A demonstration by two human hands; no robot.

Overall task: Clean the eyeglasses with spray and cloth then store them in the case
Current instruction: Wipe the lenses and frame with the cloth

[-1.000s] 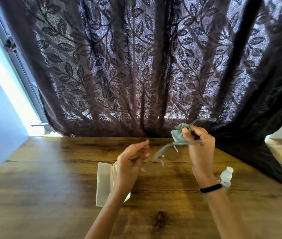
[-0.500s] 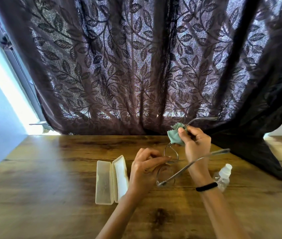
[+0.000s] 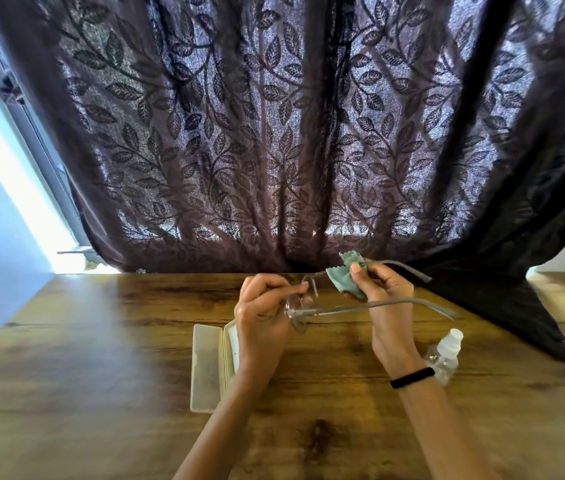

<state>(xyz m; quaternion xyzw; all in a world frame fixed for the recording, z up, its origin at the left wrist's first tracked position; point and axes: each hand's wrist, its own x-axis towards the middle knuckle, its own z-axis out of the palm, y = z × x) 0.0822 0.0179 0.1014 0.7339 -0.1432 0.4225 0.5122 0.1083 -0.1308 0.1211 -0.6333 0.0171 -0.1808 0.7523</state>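
One case [image 3: 205, 368] lies open on the table [image 3: 101, 375], its two halves flat, partly hidden behind the left wrist. The left hand [image 3: 262, 320] is curled, with thumb and fingertips pinching the near rim of the eyeglasses [image 3: 296, 317]. These are held in the air above the table, just beyond the case, with both temples unfolded and pointing right.

One pair is present, and it looks light, thin-framed and fragile. The lenses probably smear if touched, and the temples likely flex. A hold on the rim or bridge appears safest, not on a temple tip.

One cloth [image 3: 345, 280], pale green, soft and crumpled, sits at the far lens. The right hand [image 3: 386, 296] clamps it between thumb and fingers. Whether the lens lies inside the fold cannot be told.

One spray bottle [image 3: 445, 353], small and clear, lies on the table just beside the right wrist, untouched by either hand. It is likely light and prone to rolling.
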